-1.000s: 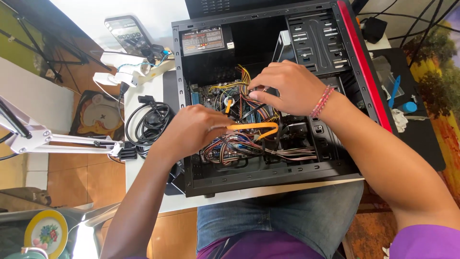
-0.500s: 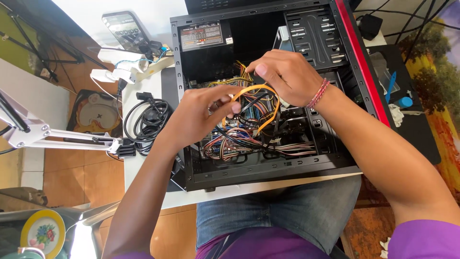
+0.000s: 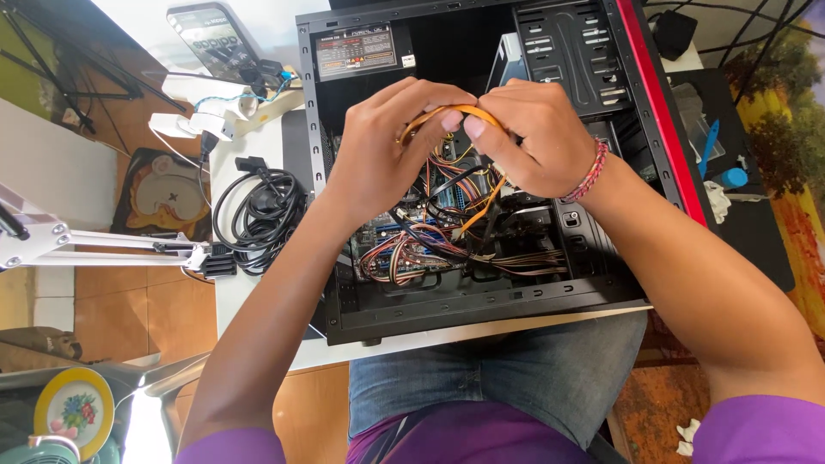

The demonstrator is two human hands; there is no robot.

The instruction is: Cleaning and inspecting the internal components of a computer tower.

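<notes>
I am pinching the orange cable [image 3: 455, 110] with my left hand [image 3: 387, 150] and my right hand [image 3: 533, 133], above the open computer case [image 3: 481, 292]; tugging harder could be snagging the wire bundle [image 3: 412, 249] below, loosening plugs.

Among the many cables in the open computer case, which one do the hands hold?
The flat orange cable. Both the left hand and right hand pinch it, bent into an arch above the case; the black and multicoloured cables lie untouched below.
</notes>
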